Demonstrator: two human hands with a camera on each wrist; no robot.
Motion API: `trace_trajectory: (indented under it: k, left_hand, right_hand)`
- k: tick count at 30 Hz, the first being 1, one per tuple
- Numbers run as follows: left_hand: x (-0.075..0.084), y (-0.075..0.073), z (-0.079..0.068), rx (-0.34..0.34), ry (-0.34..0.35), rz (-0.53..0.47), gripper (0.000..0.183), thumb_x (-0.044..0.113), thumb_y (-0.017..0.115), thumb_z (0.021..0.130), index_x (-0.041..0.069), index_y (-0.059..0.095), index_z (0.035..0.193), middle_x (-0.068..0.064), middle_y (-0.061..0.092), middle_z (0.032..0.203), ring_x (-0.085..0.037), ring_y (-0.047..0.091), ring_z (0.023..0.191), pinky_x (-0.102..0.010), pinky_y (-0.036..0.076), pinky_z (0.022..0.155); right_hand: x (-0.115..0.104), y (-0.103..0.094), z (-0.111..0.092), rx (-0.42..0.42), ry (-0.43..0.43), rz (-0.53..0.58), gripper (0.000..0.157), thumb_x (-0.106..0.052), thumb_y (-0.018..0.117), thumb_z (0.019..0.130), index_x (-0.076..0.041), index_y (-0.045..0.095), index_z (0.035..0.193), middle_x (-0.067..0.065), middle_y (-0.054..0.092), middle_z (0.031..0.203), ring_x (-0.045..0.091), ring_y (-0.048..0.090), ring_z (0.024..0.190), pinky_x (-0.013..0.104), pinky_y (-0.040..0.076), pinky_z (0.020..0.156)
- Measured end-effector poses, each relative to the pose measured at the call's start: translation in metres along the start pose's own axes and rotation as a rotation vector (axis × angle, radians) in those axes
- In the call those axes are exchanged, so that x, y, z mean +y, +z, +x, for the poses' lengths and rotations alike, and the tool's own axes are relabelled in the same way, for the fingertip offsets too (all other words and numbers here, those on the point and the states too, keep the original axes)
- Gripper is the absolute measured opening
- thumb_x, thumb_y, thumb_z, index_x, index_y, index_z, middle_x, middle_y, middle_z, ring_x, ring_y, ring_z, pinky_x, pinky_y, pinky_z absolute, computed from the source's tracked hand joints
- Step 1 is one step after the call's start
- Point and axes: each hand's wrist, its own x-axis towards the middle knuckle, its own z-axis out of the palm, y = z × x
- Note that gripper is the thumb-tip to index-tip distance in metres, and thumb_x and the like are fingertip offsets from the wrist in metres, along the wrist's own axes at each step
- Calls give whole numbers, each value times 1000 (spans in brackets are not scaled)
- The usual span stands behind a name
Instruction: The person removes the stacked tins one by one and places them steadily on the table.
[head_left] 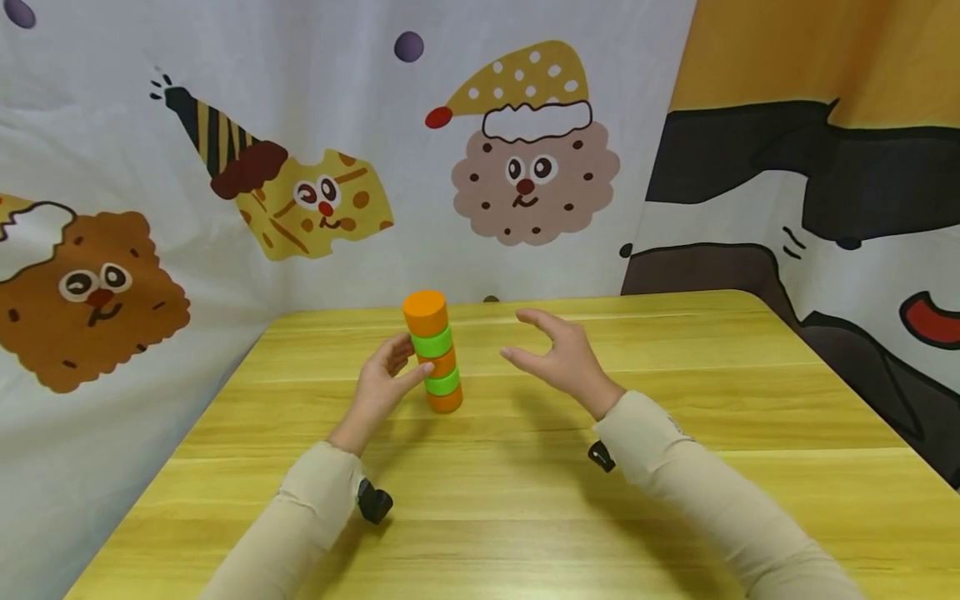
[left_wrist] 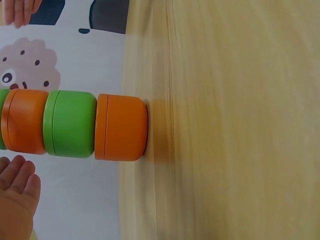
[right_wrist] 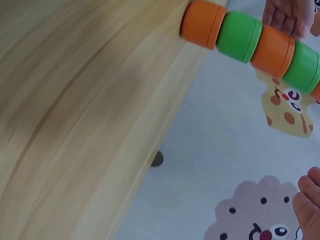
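A tower of several round orange and green jars [head_left: 443,382] stands upright on the table, its colours alternating with orange on top and at the bottom. In the left wrist view the lowest orange jar [left_wrist: 122,127] rests on the wood, and a seam runs round each piece. My left hand [head_left: 380,385] is just left of the tower at mid height, fingers loosely bent behind and thumb in front; the left wrist view shows a small gap there. To the right, my right hand [head_left: 564,357] hovers above the table, fingers and thumb spread apart, holding nothing.
The wooden table [head_left: 480,517] has its far edge a short way behind the tower. Behind it hangs a white cloth [head_left: 420,192] printed with cartoon snacks. Small black wrist cameras [head_left: 373,502] sit on the beige sleeves [head_left: 300,517].
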Motion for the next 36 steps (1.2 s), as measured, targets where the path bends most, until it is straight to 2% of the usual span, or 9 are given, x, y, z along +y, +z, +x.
trace_trajectory:
  k: [7,13,20,28,36]
  left_hand:
    - [-1,3,2,13,5,-30,64,32,71,82,11,43,136,-8,48,134,-23,44,125,-39,32,109]
    - [-2,4,5,47,10,-62,62,29,72,82,9,45,134,-9,50,132,-24,45,125,-38,32,109]
    - [-6,4,8,53,26,-104,58,26,70,83,9,46,133,-10,50,132,-24,44,125,-38,33,109]
    - [-6,7,12,47,59,-156,53,19,69,84,7,48,131,-11,50,131,-24,46,124,-37,34,108]
    - [18,8,3,41,57,-187,50,7,65,86,-2,46,132,-21,50,130,-31,47,122,-39,35,107]
  right_hand:
    - [-5,17,12,0,69,196,58,-40,69,82,-13,53,130,5,55,131,19,48,123,37,38,105]
    - [-11,31,26,-12,103,329,54,-36,70,82,-12,54,128,6,56,128,19,49,122,36,37,106]
    - [-21,41,41,-75,106,362,56,-36,71,82,-13,53,129,6,55,130,19,48,123,36,38,105]
    - [-28,50,55,-92,76,367,56,-36,70,82,-13,53,130,4,55,131,17,48,123,35,39,104]
    - [-30,57,63,-96,85,390,54,-36,70,82,-13,54,128,4,57,127,16,50,122,34,41,103]
